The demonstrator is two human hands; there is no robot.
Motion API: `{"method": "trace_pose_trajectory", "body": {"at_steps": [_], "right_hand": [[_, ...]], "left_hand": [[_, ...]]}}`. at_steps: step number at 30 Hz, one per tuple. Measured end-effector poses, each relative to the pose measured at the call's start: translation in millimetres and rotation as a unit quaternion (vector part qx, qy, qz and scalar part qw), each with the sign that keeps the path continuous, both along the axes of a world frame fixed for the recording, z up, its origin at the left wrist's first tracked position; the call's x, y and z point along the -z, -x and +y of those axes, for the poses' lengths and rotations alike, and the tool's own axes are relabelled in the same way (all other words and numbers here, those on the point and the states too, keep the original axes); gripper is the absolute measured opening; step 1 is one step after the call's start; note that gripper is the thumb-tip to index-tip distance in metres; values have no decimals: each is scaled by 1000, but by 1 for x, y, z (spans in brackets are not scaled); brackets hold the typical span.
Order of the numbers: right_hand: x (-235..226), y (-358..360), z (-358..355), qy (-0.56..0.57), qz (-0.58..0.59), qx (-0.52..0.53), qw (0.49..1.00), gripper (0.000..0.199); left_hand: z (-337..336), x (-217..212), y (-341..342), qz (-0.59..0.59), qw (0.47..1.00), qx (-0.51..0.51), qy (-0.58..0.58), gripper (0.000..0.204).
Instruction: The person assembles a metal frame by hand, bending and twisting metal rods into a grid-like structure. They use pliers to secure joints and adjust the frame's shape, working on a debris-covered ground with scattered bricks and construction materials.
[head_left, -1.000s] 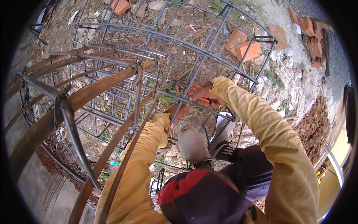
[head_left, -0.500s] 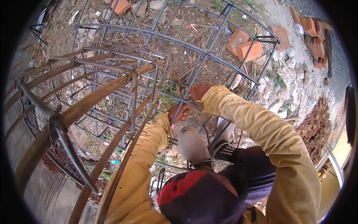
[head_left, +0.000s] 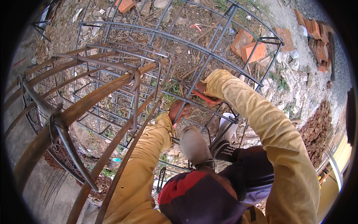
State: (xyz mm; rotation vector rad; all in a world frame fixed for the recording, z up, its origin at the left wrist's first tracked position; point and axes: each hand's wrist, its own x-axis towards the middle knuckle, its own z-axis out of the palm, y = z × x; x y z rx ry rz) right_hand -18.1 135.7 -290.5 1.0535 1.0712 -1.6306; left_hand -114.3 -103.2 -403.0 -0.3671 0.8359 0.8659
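Red-handled tool (head_left: 209, 99) seemingly points upper-left.

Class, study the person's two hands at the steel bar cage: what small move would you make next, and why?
Probably twist the red-handled tool in the right hand at the bar crossing. The left hand already has a grip on the thin bar just below, and the tool's tip sits where the bars of the rebar cage meet.

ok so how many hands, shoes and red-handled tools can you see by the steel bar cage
hands: 2, the left hand and the right hand, both at the steel bar cage
shoes: 2, a grey shoe and a black and white shoe
red-handled tools: 1, the red-handled tool in the right hand
total: 5
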Motion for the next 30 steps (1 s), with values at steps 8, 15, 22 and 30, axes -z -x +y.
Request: {"method": "trace_pose_trajectory", "body": {"at_steps": [8, 15, 22, 30], "right_hand": [[27, -40, -11, 206, -39, 242, 947, 30], [15, -19, -8, 10, -7, 25, 1000, 25], [3, 3, -29, -231, 77, -234, 941, 41], [57, -46, 10, 237, -150, 144, 949, 23]], "left_hand": [[37, -34, 3, 124, 992, -22, -27, 32], [29, -22, 1, 56, 995, -65, -50, 27], [26, -28, 1, -66, 989, -113, -74, 22], [30, -15, -6, -121, 981, -93, -122, 25]]}}
